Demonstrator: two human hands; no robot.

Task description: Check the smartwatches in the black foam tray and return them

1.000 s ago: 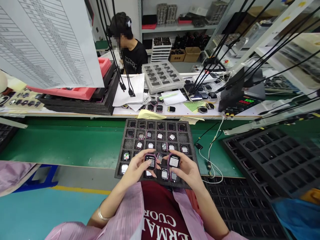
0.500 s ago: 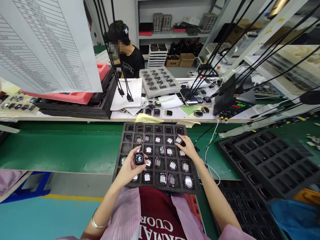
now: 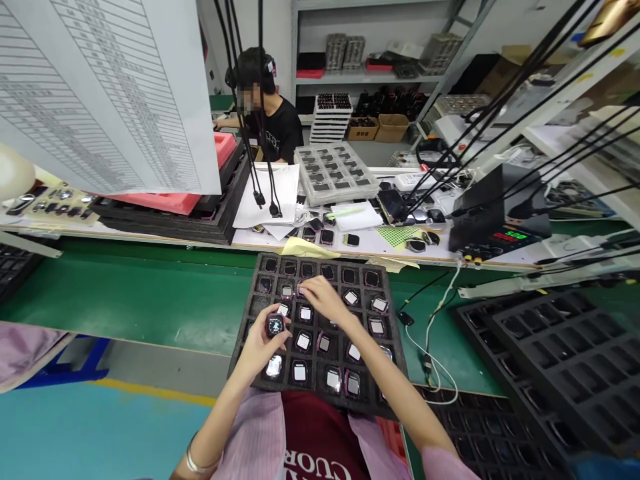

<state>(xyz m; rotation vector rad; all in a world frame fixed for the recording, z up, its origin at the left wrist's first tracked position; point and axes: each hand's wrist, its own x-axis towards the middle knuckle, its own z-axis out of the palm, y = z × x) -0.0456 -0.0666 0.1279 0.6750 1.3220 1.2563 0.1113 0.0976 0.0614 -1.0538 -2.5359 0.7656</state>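
Observation:
My left hand (image 3: 263, 342) grips a smartwatch (image 3: 275, 325) without a strap between thumb and fingers. Its lit dark screen faces up. It is held over the left part of a black foam tray (image 3: 258, 303), which has rows of pockets with more such watches, several with white labels showing. My right hand (image 3: 325, 299) reaches across the tray to the second row. Its fingertips pinch a watch body (image 3: 301, 289) in a pocket there, mostly hidden by the fingers. My right forearm covers some pockets on the right.
A green bench (image 3: 125, 287) runs beneath a white shelf holding papers, a clear tray (image 3: 336, 175) and a power supply (image 3: 500, 213). Black cables (image 3: 274, 208) hang over the shelf. Stacked foam trays (image 3: 555, 360) are at right. A co-worker (image 3: 273, 117) sits beyond.
My right hand has moved left across the tray, from a watch near its right edge to one in the second row. My left hand still holds the lit watch. The view has shifted slightly.

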